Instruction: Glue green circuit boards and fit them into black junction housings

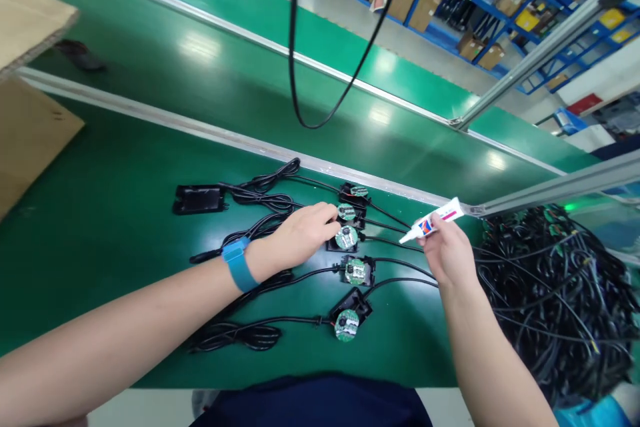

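My left hand [305, 233], with a blue wrist strap [239, 263], has its fingers closed at the left edges of two round green circuit boards, an upper one [346, 212] and a lower one [346, 237]. What lies between the fingertips is hidden. My right hand [450, 250] is closed around a white glue tube [444, 217], its nozzle pointing left and down above the cables. Further boards stand in a column: one at the far end [359, 191], one nearer me [355, 271] and the nearest [347, 325]. Black plastic housings [361, 301] sit under or beside them.
Coiled black cables [240, 335] lie left of the boards, near a black plastic tray-like housing [200, 199]. A large tangle of black cables [555, 300] fills the right. Cardboard [35, 140] stands at left. A metal rail [250, 145] crosses behind; a black cable [320, 125] hangs above.
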The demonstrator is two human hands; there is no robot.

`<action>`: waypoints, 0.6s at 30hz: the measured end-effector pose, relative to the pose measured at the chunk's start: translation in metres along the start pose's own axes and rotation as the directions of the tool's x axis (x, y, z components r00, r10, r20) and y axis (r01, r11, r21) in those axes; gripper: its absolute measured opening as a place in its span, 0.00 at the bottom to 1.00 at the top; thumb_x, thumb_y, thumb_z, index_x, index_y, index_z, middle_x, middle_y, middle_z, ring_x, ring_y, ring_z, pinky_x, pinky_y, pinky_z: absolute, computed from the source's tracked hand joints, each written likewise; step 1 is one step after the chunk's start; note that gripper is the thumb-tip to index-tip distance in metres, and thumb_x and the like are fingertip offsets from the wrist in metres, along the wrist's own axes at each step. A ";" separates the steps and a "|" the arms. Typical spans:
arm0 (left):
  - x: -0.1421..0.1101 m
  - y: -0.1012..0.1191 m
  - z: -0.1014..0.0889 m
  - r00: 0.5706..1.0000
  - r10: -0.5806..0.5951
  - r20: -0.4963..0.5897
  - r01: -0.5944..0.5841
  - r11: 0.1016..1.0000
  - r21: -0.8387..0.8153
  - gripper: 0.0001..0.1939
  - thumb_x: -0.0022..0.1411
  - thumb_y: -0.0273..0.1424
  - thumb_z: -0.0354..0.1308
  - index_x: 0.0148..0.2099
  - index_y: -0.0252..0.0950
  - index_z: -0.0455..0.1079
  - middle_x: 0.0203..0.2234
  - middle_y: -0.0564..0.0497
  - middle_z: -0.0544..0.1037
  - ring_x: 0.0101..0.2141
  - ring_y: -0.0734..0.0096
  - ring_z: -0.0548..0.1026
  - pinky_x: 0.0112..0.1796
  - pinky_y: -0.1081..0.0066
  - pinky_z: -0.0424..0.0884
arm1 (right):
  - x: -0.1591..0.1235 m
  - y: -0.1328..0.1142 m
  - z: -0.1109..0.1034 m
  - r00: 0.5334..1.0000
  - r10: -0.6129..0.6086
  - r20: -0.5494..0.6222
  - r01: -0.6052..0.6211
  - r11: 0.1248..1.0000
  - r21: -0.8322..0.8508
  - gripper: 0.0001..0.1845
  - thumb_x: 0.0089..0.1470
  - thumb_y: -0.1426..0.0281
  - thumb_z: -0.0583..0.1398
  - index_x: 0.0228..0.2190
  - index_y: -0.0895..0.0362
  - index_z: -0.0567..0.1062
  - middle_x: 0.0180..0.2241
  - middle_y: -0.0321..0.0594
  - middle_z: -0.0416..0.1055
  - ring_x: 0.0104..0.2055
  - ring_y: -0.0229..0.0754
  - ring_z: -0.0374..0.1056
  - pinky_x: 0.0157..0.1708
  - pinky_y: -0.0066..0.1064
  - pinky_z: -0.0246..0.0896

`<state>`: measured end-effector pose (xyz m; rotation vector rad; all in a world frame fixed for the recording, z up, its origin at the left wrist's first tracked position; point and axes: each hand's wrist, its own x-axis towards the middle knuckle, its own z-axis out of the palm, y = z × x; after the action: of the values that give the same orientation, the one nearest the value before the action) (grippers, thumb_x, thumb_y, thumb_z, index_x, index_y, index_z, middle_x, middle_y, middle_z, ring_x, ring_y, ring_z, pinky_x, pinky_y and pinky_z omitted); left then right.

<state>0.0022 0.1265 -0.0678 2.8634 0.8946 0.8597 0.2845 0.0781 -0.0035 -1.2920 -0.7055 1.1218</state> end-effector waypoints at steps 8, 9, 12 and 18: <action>0.001 -0.007 -0.002 0.970 0.237 0.049 -0.242 0.963 0.121 0.11 0.66 0.18 0.49 0.35 0.35 0.69 0.30 0.48 0.70 0.30 0.67 0.64 0.31 0.67 0.64 | 0.008 0.015 -0.017 0.851 0.525 0.019 -0.514 0.823 0.241 0.08 0.64 0.69 0.57 0.31 0.55 0.71 0.37 0.44 0.80 0.33 0.37 0.75 0.29 0.26 0.70; 0.002 -0.007 -0.003 0.966 0.249 0.068 -0.256 0.957 0.134 0.11 0.66 0.18 0.49 0.36 0.35 0.69 0.30 0.48 0.70 0.30 0.67 0.64 0.31 0.67 0.64 | 0.008 0.017 -0.015 0.851 0.525 0.025 -0.515 0.821 0.246 0.08 0.64 0.69 0.57 0.32 0.55 0.71 0.37 0.44 0.80 0.34 0.37 0.75 0.30 0.27 0.71; 0.005 -0.007 -0.006 0.958 0.263 0.113 -0.279 0.948 0.151 0.11 0.67 0.18 0.47 0.40 0.34 0.70 0.32 0.46 0.72 0.31 0.66 0.66 0.32 0.67 0.66 | 0.010 0.020 -0.008 0.848 0.525 0.068 -0.527 0.822 0.216 0.06 0.64 0.69 0.57 0.33 0.54 0.71 0.41 0.45 0.80 0.40 0.40 0.76 0.37 0.31 0.72; 0.004 -0.007 -0.009 0.969 0.202 0.143 -0.212 0.976 0.056 0.11 0.71 0.21 0.46 0.45 0.32 0.70 0.40 0.43 0.74 0.40 0.64 0.71 0.39 0.66 0.71 | 0.012 0.031 0.000 0.829 0.539 0.151 -0.558 0.812 0.169 0.04 0.62 0.67 0.60 0.35 0.54 0.71 0.47 0.47 0.78 0.54 0.49 0.72 0.53 0.53 0.66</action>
<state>-0.0033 0.1334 -0.0592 3.0736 0.6331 0.6456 0.2812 0.0863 -0.0357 -1.3019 -0.2627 1.6922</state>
